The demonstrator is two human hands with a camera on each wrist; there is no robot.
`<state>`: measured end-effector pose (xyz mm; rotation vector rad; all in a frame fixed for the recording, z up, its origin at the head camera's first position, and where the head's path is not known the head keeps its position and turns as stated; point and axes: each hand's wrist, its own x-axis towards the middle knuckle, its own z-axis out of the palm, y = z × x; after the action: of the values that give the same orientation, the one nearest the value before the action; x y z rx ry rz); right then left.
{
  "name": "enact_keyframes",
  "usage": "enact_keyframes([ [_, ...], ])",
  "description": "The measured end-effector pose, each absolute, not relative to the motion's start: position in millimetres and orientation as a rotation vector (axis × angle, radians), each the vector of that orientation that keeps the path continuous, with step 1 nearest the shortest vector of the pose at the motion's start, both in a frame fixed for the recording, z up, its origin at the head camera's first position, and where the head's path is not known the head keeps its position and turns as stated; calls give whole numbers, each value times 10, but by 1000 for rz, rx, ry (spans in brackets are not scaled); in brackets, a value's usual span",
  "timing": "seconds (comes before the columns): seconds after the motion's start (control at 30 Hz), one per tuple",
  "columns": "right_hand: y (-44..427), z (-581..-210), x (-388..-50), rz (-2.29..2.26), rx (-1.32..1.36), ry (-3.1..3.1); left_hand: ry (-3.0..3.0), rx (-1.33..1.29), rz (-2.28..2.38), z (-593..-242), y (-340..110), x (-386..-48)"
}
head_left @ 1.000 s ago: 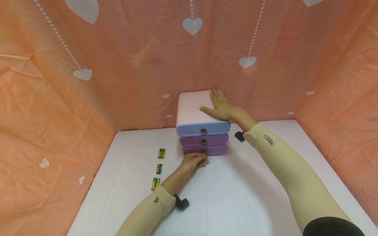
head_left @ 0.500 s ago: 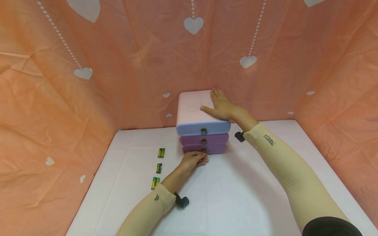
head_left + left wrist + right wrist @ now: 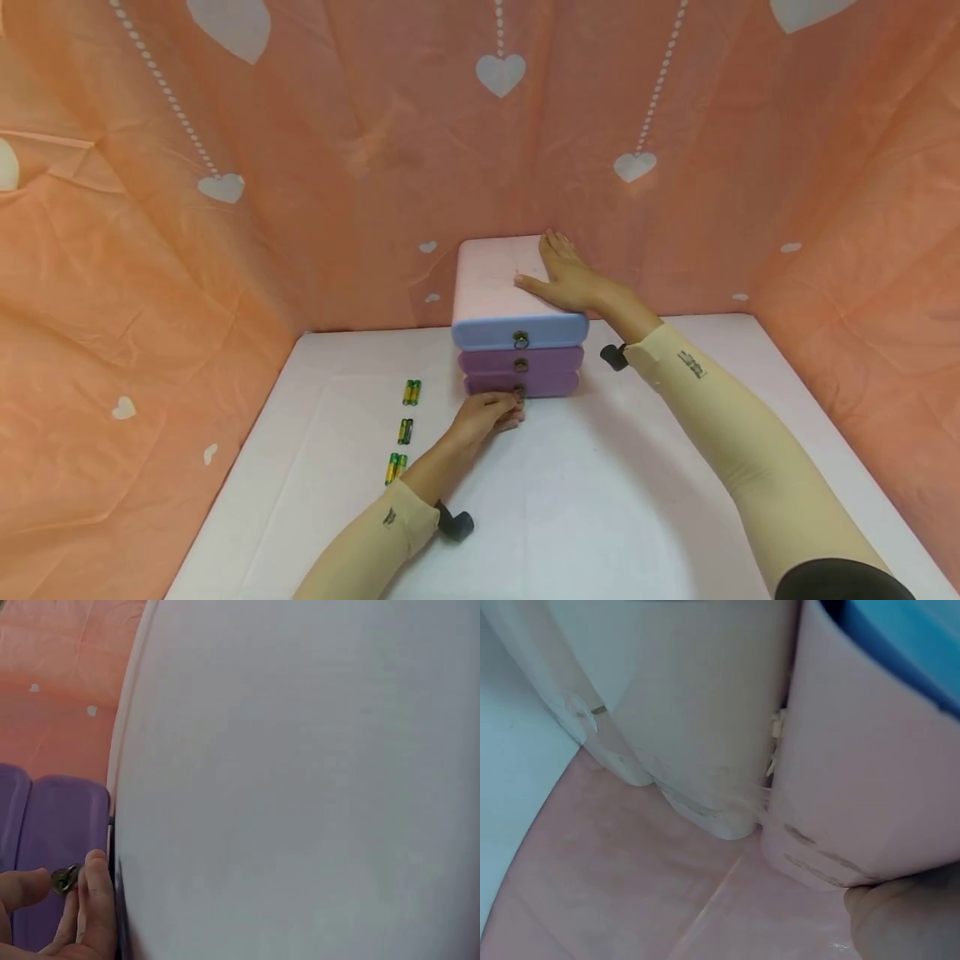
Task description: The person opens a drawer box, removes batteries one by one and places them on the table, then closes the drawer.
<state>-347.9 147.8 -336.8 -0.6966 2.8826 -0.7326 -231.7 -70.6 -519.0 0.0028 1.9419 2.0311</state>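
Note:
A small three-drawer cabinet [image 3: 491, 271] stands against the back cloth, with a pink top, a blue upper drawer front and two purple fronts below. At the bottom purple drawer [image 3: 551, 385], the left hand [image 3: 480, 417] has its thumb and fingers on either side of the metal ring pull [image 3: 66, 879]. All the drawer fronts look pushed in. On the cabinet's pink top lies the right hand [image 3: 566, 279], flat with fingers stretched toward the back. In the right wrist view, only a small part of the right hand [image 3: 907, 919] shows at the cabinet's pink shell.
Left of the cabinet, green-and-yellow batteries lie in three pairs: a far pair [image 3: 412, 392], a middle pair [image 3: 405, 431] and a near pair [image 3: 395, 468] beside the left forearm. Orange cloth [image 3: 360, 208] walls in the white table [image 3: 600, 500].
The head view has shifted slightly. The left hand has edged a little left against the bottom drawer's ring pull; the right hand stays on the cabinet top.

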Motion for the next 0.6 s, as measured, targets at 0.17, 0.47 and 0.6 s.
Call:
enact_keyframes([
  [0.17, 1533, -3381, -3489, -829, -713, 2847, 2038, 24, 1983, -5104, -786, -2264],
  [0.47, 1734, -3501, -3452, -1182, -746, 2742, 2200, 129, 1839, -4869, -1067, -2116],
  [0.6, 1860, -3561, -3369, -1273, -785, 2733, 2274, 208, 1730, -4751, -1237, -2058],
])
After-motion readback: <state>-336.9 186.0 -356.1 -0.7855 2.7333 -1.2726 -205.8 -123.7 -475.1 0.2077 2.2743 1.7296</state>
